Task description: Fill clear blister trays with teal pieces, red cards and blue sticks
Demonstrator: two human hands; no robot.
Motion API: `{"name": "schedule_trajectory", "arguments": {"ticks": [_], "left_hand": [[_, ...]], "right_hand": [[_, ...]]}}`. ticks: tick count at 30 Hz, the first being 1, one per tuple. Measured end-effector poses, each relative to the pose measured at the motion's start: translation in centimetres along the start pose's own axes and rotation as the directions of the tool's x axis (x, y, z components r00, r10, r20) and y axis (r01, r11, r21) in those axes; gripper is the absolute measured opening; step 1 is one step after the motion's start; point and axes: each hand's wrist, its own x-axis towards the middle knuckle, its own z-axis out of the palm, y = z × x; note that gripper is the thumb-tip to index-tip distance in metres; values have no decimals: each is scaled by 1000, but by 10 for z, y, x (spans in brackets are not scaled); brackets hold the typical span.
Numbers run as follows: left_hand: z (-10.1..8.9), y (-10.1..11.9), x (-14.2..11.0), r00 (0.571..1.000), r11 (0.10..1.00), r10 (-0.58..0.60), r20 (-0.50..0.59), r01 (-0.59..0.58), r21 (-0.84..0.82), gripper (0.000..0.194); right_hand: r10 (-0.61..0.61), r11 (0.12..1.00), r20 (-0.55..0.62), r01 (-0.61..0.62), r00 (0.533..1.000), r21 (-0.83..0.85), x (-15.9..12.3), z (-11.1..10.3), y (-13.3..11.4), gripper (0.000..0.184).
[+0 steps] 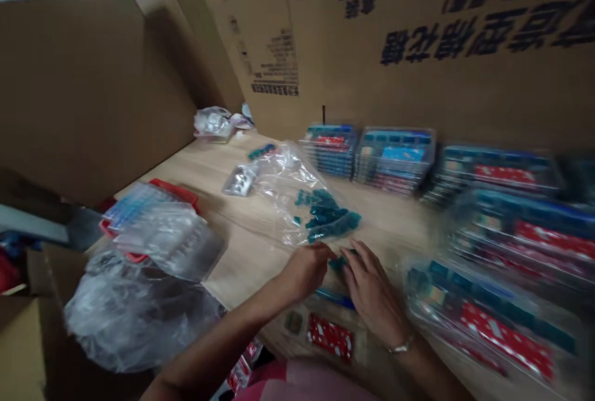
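Observation:
My left hand and my right hand meet over the light wood table. Between their fingers is a small teal piece, partly hidden and blurred. Just beyond them lies a clear plastic bag holding a heap of similar teal pieces. Below my right hand, a blue strip and a red patterned card lie on the table. A thin bracelet circles my right wrist.
Stacked clear packs with red and blue cards line the table's far side and right. Clear plastic trays on a red-rimmed tray sit left, above a crumpled plastic bag. Cardboard box walls rise behind the table.

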Motion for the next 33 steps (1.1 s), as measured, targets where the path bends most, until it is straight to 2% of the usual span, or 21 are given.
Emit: {"name": "schedule_trajectory", "arguments": {"ticks": [1,2,3,4,5,6,8,11,17,23,26,29,31,33], "left_hand": [[-16,-11,7,992,997,-68,-104,72,34,28],[-37,-25,16,956,977,-171,-237,196,85,24],[-59,-41,26,882,925,-269,-388,349,152,23],[-82,-59,37,771,825,-362,-524,527,205,24],[-102,-77,47,668,694,-457,-586,681,235,25],[-119,-94,57,613,630,-500,-612,742,229,24],[-139,-125,74,552,553,-569,-610,806,213,15],[-145,-157,85,497,492,-641,-584,851,185,5],[-143,-185,88,425,425,-699,-575,894,143,27],[-144,-198,89,399,383,-712,-578,910,157,28],[-143,-197,88,413,382,-691,-594,905,185,31],[-143,-191,89,437,383,-680,-588,896,224,30],[-142,-184,92,458,375,-682,-570,888,265,23],[-140,-177,95,498,376,-683,-534,867,328,19]], "right_hand": [[-15,1000,5,16,1000,-16,-1,2,5,37],[-18,999,-5,18,1000,-29,-3,4,10,37],[-14,999,-25,13,1000,-37,-4,6,15,38],[-7,999,-49,5,999,-42,-6,9,18,39],[-1,999,-76,-3,997,-47,-7,12,21,39],[3,999,-102,-8,995,-54,-8,14,23,40],[4,997,-132,-14,991,-72,-9,20,25,40],[-11,996,-139,-2,990,-91,-10,23,26,36],[-76,996,-139,69,987,-58,-7,21,31,33],[-66,998,-147,63,987,-27,-7,24,35,34],[-78,997,-168,75,983,-22,-6,26,35,33],[-88,996,-197,80,977,-48,-5,18,29,32],[-93,994,-180,82,979,-69,-5,7,20,30],[-109,992,-109,101,988,-70,-7,-5,6,28]]}}
